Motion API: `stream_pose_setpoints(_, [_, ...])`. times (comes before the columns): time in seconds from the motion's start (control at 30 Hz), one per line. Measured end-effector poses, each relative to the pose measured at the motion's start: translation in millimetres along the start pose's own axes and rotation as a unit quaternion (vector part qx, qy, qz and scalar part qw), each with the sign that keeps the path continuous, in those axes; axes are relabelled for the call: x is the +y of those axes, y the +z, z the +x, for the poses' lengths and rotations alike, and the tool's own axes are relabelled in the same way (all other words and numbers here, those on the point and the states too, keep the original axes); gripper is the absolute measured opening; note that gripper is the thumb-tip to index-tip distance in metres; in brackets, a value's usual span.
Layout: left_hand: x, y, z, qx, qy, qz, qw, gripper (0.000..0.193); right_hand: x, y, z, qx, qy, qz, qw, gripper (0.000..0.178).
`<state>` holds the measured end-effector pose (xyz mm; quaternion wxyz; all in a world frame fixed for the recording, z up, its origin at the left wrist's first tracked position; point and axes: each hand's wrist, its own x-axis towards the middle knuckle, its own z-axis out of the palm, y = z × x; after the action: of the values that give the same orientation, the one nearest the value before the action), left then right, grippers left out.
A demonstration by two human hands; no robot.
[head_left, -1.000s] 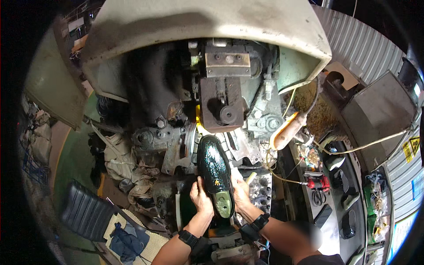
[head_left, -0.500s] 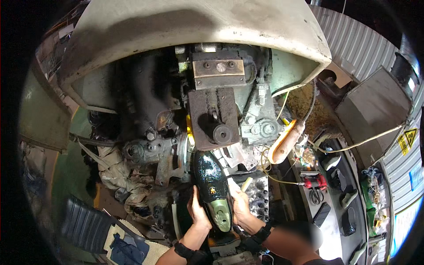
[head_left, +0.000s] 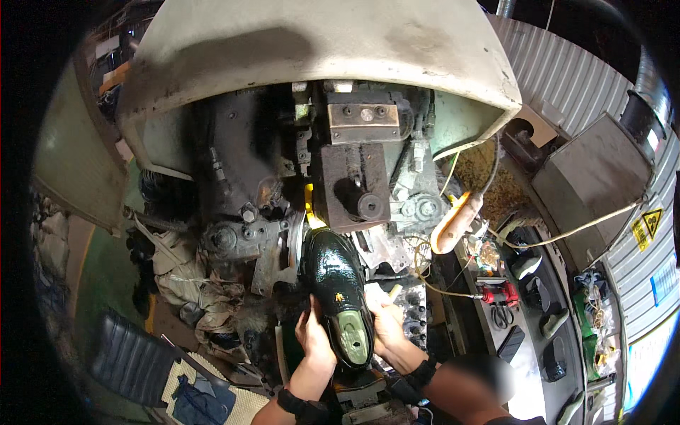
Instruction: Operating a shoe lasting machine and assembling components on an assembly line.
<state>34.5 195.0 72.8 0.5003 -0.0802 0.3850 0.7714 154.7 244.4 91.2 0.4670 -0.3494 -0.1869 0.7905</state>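
Observation:
A glossy black shoe upper (head_left: pixel 331 265) with a small gold emblem sits over a pale green shoe last (head_left: pixel 352 336). The last shows through the opening at the near end. My left hand (head_left: pixel 314 336) is closed against the shoe's left side, low down. On its right side my right hand (head_left: pixel 387 324) grips it, with a white piece I cannot make out beside the fingers. The toe points away from me, close to a yellow part (head_left: pixel 310 207) of the machine and left of its dark metal block (head_left: pixel 354 185).
A big cream hood (head_left: pixel 326 42) arches over the machine. A lit work lamp (head_left: pixel 457 223) hangs on the right. Beyond it, a red-handled tool (head_left: pixel 499 293) lies on a bench, and a conveyor (head_left: pixel 535 319) carries several shoe pieces. A black chair (head_left: pixel 131 354) stands at lower left.
The shoe's toe has shifted left relative to the metal block and now lies by the yellow part. The shoe has tilted slightly. Both hands keep their hold; the view has shifted a little.

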Motion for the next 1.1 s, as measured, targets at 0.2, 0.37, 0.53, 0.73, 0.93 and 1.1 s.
stream_pose_setpoints(0.2, [7.0, 7.8, -4.2, -0.034, -0.015, -0.021, 0.999, 0.034, -10.0, 10.5, -2.6, -0.017, 0.004, -0.007, 1.000, 0.005])
stream_pose_setpoints(0.37, [0.9, 15.7, -6.3, 0.006, 0.066, 0.029, 0.997, 0.030, -8.3, 3.9, 8.9, -0.024, 0.030, 0.011, 0.999, 0.010])
stream_pose_setpoints(0.53, [-21.2, -8.1, 23.5, -0.035, 0.156, 0.033, 0.987, 0.025, 16.2, -17.7, 33.5, -0.036, -0.006, -0.005, 0.999, 0.020])
stream_pose_setpoints(0.73, [-33.6, -25.0, 23.3, -0.060, 0.147, 0.059, 0.986, 0.026, 29.2, -34.6, 25.0, -0.042, 0.001, -0.007, 0.999, 0.029])
stream_pose_setpoints(0.93, [-26.6, -16.4, 1.1, -0.044, 0.107, 0.056, 0.992, 0.028, 21.7, -24.5, 5.4, -0.012, 0.005, -0.013, 1.000, 0.028])
stream_pose_setpoints(1.1, [-12.9, -11.7, -1.9, -0.055, 0.035, 0.044, 0.997, 0.037, 14.7, -15.7, -0.5, -0.017, -0.011, -0.063, 0.998, 0.028])
